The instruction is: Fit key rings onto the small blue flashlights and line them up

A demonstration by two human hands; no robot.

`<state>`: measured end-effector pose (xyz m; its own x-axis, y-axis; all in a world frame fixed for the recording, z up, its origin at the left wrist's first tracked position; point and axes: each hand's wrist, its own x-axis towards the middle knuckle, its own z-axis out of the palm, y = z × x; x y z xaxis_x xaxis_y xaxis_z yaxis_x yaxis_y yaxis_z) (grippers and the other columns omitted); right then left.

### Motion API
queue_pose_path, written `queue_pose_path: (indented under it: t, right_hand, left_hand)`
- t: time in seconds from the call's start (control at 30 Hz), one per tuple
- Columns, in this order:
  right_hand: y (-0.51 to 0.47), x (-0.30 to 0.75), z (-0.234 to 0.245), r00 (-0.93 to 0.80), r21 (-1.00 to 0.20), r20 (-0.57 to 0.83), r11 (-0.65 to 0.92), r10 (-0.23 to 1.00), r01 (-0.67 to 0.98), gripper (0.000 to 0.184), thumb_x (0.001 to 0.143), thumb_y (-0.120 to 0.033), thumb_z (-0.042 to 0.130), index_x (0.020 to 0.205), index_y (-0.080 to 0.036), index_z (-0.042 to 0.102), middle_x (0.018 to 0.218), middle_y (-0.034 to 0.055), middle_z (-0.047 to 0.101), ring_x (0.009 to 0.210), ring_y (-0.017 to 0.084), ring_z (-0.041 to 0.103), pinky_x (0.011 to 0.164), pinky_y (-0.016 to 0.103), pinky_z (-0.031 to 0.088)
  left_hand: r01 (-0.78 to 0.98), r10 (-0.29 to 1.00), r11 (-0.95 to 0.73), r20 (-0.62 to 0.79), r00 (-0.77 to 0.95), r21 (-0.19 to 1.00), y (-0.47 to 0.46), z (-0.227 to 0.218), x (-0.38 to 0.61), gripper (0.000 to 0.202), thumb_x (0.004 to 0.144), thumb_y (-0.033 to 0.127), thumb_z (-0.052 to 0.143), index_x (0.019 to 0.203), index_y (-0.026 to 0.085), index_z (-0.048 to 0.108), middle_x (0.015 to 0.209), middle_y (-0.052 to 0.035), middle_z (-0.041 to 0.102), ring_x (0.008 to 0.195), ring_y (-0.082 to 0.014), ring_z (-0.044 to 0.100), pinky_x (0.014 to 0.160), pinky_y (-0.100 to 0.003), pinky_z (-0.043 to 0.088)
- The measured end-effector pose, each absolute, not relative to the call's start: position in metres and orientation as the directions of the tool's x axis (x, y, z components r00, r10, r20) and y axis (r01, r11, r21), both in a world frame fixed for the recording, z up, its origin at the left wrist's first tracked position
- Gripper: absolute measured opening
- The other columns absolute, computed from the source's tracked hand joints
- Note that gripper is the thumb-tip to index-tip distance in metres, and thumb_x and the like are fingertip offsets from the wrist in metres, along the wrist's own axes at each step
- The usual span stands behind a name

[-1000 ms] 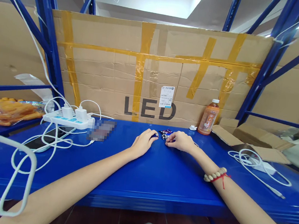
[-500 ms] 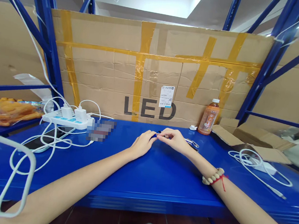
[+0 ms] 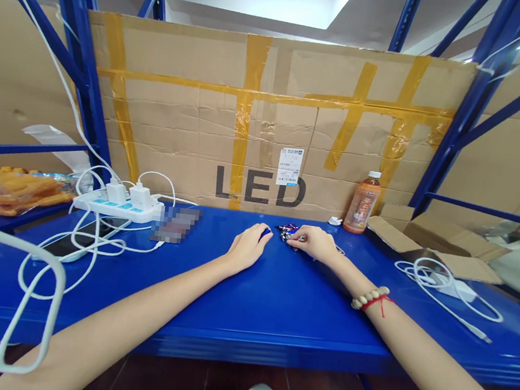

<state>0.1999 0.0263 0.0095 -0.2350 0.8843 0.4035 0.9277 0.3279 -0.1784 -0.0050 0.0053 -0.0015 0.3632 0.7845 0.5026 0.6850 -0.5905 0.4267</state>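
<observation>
My left hand (image 3: 247,247) rests on the blue shelf with its fingers curled round a small blue piece (image 3: 266,232), of which only the end shows. To its right, my right hand (image 3: 314,244) is lowered onto a cluster of small shiny metal and dark pieces (image 3: 290,228), some with blue on them. Its thumb and fingertips are pressed together among these pieces; what they grip is too small to make out. A thin silver loop (image 3: 341,250) pokes out behind the right hand. The two hands are apart.
On the left lie a white power strip (image 3: 120,207) with chargers, a phone (image 3: 83,240) and looped white cables. An orange drink bottle (image 3: 363,203) stands at the back right, near an open cardboard box (image 3: 442,241). A white charger with cable (image 3: 453,287) lies at right.
My right hand has moved right, away from my left hand, and down to the small metal pieces, which now show more. My left hand stays in place with the blue piece.
</observation>
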Motion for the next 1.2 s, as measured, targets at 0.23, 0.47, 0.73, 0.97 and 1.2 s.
queue_pose_path:
  t: [0.23, 0.47, 0.73, 0.97, 1.2]
  right_hand:
    - [0.025, 0.188, 0.010, -0.186, -0.587, 0.448, 0.445, 0.875, 0.677, 0.031, 0.068, -0.046, 0.059, 0.078, -0.019, 0.070, 0.074, 0.0037, 0.069, 0.066, 0.016, 0.060, 0.057, 0.025, 0.043]
    - [0.010, 0.166, 0.017, -0.187, -0.753, 0.485, 0.517, 0.854, 0.407, 0.035, 0.064, -0.044, 0.063, 0.083, -0.015, 0.069, 0.080, 0.0055, 0.069, 0.068, 0.015, 0.059, 0.059, 0.026, 0.046]
    - [0.007, 0.169, 0.014, -0.199, -0.888, 0.286, 0.338, 0.937, 0.313, 0.038, 0.060, -0.045, 0.067, 0.085, -0.016, 0.069, 0.077, 0.0042, 0.067, 0.059, 0.009, 0.051, 0.044, 0.018, 0.034]
    - [0.007, 0.165, 0.012, -0.188, -0.859, 0.360, 0.403, 0.914, 0.315, 0.036, 0.060, -0.044, 0.068, 0.082, -0.016, 0.068, 0.076, 0.0040, 0.067, 0.060, 0.010, 0.053, 0.048, 0.020, 0.037]
    - [0.010, 0.169, 0.018, -0.257, -0.783, 0.481, 0.543, 0.838, 0.304, 0.033, 0.060, -0.040, 0.069, 0.081, -0.015, 0.069, 0.079, 0.0050, 0.067, 0.070, 0.015, 0.058, 0.064, 0.028, 0.045]
  left_hand:
    - [0.565, 0.772, -0.636, 0.446, 0.453, 0.526, 0.004, 0.000, -0.008, 0.023, 0.086, 0.030, 0.038, 0.105, 0.026, 0.051, 0.093, 0.0003, 0.062, 0.083, -0.0150, 0.058, 0.078, -0.028, 0.043]
    - [0.533, 0.767, -0.641, 0.472, 0.435, 0.552, 0.007, -0.001, -0.006, 0.022, 0.087, 0.032, 0.034, 0.101, 0.024, 0.049, 0.073, 0.0027, 0.058, 0.070, -0.0131, 0.056, 0.069, -0.024, 0.043]
    - [0.501, 0.704, -0.710, 0.509, 0.495, 0.494, 0.001, 0.002, -0.007, 0.026, 0.088, 0.031, 0.033, 0.103, 0.025, 0.053, 0.082, 0.0005, 0.061, 0.076, -0.0140, 0.056, 0.072, -0.024, 0.042]
    - [0.498, 0.707, -0.706, 0.537, 0.460, 0.503, 0.006, -0.001, -0.007, 0.028, 0.088, 0.030, 0.031, 0.101, 0.023, 0.055, 0.067, 0.0024, 0.055, 0.063, -0.0118, 0.052, 0.065, -0.022, 0.041]
    - [0.477, 0.705, -0.709, 0.534, 0.466, 0.520, 0.005, 0.001, -0.006, 0.027, 0.088, 0.029, 0.029, 0.090, 0.020, 0.054, 0.070, 0.0016, 0.056, 0.065, -0.0113, 0.051, 0.064, -0.021, 0.039]
